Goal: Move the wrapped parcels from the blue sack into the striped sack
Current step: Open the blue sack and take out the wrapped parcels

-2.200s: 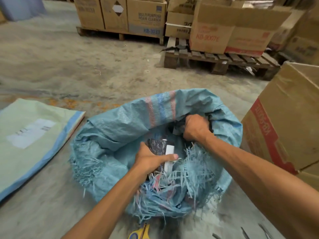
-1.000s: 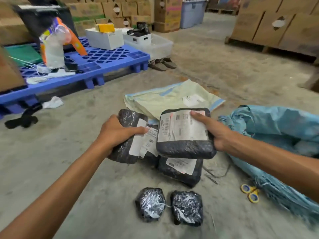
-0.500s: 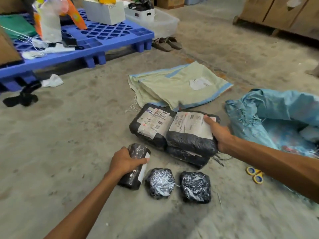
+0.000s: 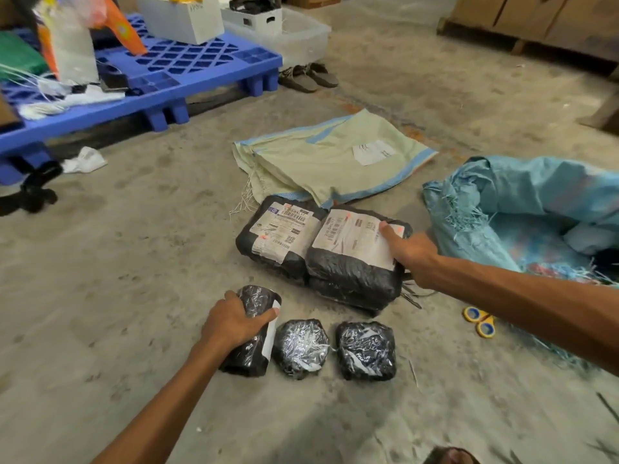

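Supervisor: While the striped sack [image 4: 321, 155] lies flat on the concrete floor [image 4: 134, 262], where do the parcels stand against it?

Inspector: None is inside it. 6 wrapped parcels lie on the floor on the near side of the striped sack. A labelled parcel [image 4: 278, 239] sits right at the sack's near edge, which overlaps its far rim. Alongside, a top parcel [image 4: 348, 266] is stacked on a bottom parcel [image 4: 351, 298], also against that near edge. Further from the sack, toward the camera, 3 smaller ones form a close row: a tall parcel [image 4: 249, 360], a middle parcel [image 4: 301, 346] and an end parcel [image 4: 366, 349].

Supervisor: The hands?

Inspector: Well apart. The left hand [image 4: 234, 324] is wrapped over the tall parcel, fingers and thumb curled round it. The right hand [image 4: 410, 254] grips the right edge of the top parcel, thumb pressed on its white label. Its fingers pass out of sight behind that edge.

Supervisor: And the blue sack?

Inspector: The blue sack [image 4: 519, 202] lies crumpled to the right of the striped sack, its frayed mouth open. Something pale and something dark show inside, and I cannot tell what. Yellow-handled scissors [image 4: 479, 321] lie on the near side of the striped sack, off to its right. A blue pallet [image 4: 187, 72] stands beyond the striped sack to its left, and 1 pair of sandals [image 4: 308, 78] directly beyond it.
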`<state>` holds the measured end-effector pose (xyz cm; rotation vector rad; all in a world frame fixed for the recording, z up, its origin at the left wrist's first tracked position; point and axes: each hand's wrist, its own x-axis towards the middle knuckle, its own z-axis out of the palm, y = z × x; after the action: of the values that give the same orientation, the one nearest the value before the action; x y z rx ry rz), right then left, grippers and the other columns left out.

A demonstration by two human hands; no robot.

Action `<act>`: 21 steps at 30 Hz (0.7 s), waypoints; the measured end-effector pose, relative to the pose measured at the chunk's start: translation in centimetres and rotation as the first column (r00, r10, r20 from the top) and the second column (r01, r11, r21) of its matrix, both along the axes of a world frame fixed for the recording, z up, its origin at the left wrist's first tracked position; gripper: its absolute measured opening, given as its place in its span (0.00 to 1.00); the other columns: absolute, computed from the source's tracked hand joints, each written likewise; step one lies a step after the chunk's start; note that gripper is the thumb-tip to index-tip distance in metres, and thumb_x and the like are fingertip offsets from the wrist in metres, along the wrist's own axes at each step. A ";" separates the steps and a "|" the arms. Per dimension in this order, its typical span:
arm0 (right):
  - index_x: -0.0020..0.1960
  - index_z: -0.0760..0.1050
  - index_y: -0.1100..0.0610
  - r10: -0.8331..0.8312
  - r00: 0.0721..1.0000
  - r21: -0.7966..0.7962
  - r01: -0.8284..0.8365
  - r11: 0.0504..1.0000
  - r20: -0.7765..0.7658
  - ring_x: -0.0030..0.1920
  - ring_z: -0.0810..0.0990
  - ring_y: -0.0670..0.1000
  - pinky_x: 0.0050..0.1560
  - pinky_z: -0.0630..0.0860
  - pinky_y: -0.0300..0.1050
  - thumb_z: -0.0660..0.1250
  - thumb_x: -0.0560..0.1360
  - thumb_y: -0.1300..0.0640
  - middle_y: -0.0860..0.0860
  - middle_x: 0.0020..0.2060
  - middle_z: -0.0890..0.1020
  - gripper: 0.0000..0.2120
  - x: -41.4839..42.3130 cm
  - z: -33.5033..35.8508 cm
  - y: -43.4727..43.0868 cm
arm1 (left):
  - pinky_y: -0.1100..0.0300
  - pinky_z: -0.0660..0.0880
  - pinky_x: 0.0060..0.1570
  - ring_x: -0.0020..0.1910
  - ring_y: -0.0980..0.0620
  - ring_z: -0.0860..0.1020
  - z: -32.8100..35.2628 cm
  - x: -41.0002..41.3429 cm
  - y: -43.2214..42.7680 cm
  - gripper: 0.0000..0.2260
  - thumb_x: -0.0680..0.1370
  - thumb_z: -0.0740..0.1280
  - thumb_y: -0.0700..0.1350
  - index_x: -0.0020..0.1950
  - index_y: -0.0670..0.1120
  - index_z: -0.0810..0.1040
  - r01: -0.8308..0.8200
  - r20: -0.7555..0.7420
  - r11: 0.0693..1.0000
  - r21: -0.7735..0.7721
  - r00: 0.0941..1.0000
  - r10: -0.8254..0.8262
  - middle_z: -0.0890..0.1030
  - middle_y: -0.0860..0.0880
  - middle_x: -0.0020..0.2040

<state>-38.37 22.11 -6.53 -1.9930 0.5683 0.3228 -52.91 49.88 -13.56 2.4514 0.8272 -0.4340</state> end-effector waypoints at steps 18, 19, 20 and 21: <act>0.47 0.79 0.57 0.204 0.945 -0.639 0.007 0.769 0.256 0.50 0.81 0.62 0.46 0.78 0.52 0.59 0.75 0.56 0.58 0.47 0.84 0.10 2.5 5.4 -23.2 | 0.61 0.72 0.39 0.39 0.55 0.80 18.6 16.3 -31.0 0.07 0.75 0.72 0.52 0.48 0.50 0.83 0.773 0.540 0.629 -0.079 0.563 -0.625 0.83 0.51 0.39; 0.49 0.79 0.56 0.171 0.960 -0.649 0.013 0.761 0.220 0.51 0.81 0.62 0.48 0.79 0.52 0.59 0.73 0.57 0.57 0.49 0.84 0.11 2.9 4.7 -25.5 | 0.60 0.72 0.39 0.39 0.53 0.80 17.7 17.3 -33.4 0.07 0.75 0.72 0.50 0.48 0.48 0.84 0.807 0.537 0.583 -0.097 0.535 -0.652 0.83 0.50 0.39; 0.50 0.79 0.56 0.150 0.973 -0.652 0.000 0.758 0.175 0.52 0.81 0.61 0.50 0.79 0.52 0.60 0.72 0.58 0.57 0.50 0.84 0.11 3.1 3.9 -27.2 | 0.59 0.73 0.41 0.40 0.52 0.80 16.8 17.8 -35.0 0.07 0.75 0.71 0.48 0.49 0.47 0.84 0.827 0.526 0.550 -0.112 0.519 -0.673 0.83 0.49 0.40; 0.50 0.80 0.57 0.137 0.981 -0.653 -0.017 0.757 0.134 0.52 0.81 0.62 0.49 0.79 0.52 0.61 0.71 0.60 0.57 0.49 0.84 0.12 3.4 3.2 -28.9 | 0.59 0.73 0.42 0.41 0.51 0.80 15.9 18.3 -36.6 0.07 0.75 0.71 0.47 0.49 0.45 0.84 0.843 0.514 0.523 -0.125 0.506 -0.692 0.83 0.48 0.41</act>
<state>-35.01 -6.81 -3.31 -2.6973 0.5265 -0.0225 -34.58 13.28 2.35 2.2799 -0.5947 -0.3123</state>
